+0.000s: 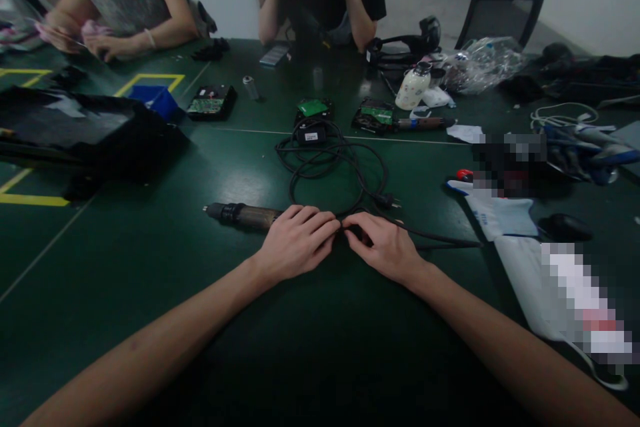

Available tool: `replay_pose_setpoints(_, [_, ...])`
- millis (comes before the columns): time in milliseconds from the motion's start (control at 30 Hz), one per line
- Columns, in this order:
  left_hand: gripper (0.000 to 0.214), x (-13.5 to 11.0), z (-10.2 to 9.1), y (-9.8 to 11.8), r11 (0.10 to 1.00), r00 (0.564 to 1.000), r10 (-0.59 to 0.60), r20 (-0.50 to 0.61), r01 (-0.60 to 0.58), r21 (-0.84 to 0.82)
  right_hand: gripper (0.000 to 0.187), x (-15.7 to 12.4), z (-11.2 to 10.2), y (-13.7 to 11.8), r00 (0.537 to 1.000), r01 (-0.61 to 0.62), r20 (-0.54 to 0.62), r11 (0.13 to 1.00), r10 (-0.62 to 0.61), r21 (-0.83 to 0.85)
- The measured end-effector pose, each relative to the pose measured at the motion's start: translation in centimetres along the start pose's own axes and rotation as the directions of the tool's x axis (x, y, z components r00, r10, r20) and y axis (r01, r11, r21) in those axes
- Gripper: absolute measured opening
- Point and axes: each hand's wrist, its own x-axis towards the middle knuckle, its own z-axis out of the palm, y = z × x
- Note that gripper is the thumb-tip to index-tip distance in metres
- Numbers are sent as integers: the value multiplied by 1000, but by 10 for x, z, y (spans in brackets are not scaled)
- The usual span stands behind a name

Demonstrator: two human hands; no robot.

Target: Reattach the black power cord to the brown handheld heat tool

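An electric screwdriver (250, 216) lies on the green table (240, 333), its bit pointing left. Wrapped over its rear end is my left hand (299, 240), fingers closed. My right hand (387, 245) pinches at the tail end of the tool, where a black cable (445, 239) meets it; the joint itself is mostly hidden by fingertips. Beyond my hands the cable lies in loose loops, with a black adapter box (311, 137) on top and a mains plug (387, 201) just behind my right hand.
Opened devices with green circuit boards (314, 108) line the far side, near a second electric screwdriver (425, 123) and a white bottle (413, 87). A black tray (75, 130) and blue bin (154, 101) stand left. Gloves (500, 213) lie right. Two people sit opposite.
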Motion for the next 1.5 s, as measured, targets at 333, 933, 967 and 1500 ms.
replay_pose_setpoints(333, [25,0,0,0,1000,1000,-7,3,7,-3,17,0,2,2,1000,0,3,1000,0,8])
replay_pose_setpoints(933, [21,0,0,0,1000,1000,-6,3,6,9,17,0,1,2,1000,18,-14,1000,-18,-11])
replay_pose_setpoints(967, [22,0,0,0,1000,1000,-8,2,8,6,17,0,2,2,1000,18,-17,1000,-18,-13])
replay_pose_setpoints(1500, [25,-1,2,0,1000,1000,-5,-9,5,-19,15,-1,3,3,1000,3,-11,1000,-3,-1])
